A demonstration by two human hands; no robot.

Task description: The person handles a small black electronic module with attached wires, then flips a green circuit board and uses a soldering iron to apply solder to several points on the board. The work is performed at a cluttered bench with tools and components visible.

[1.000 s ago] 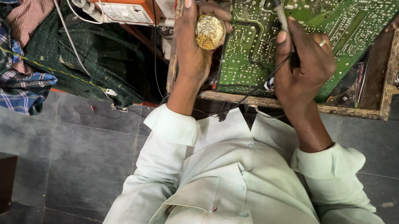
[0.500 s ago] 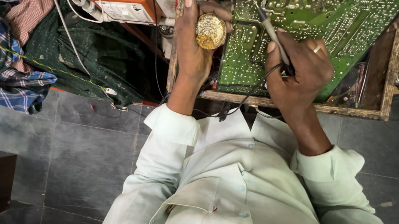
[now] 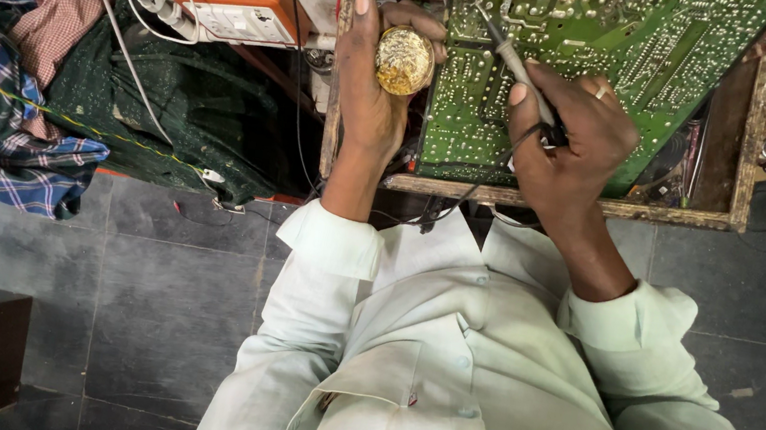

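The right hand (image 3: 571, 142) is closed pen-fashion around a thin black-handled soldering iron (image 3: 523, 72), its tip touching the large green circuit board (image 3: 630, 50) lying under and beyond the fingers, while the left hand (image 3: 374, 82) is wrapped around a round, brassy, crinkled metal ball (image 3: 403, 60) held just left of the board's edge. The board sits in a shallow wooden tray (image 3: 747, 148); an orange box with a white face (image 3: 242, 7) and crumpled checked cloth (image 3: 0, 138) lie off beyond the left hand. Both forearms reach forward from pale rolled sleeves, wrists resting near the tray's front rail.
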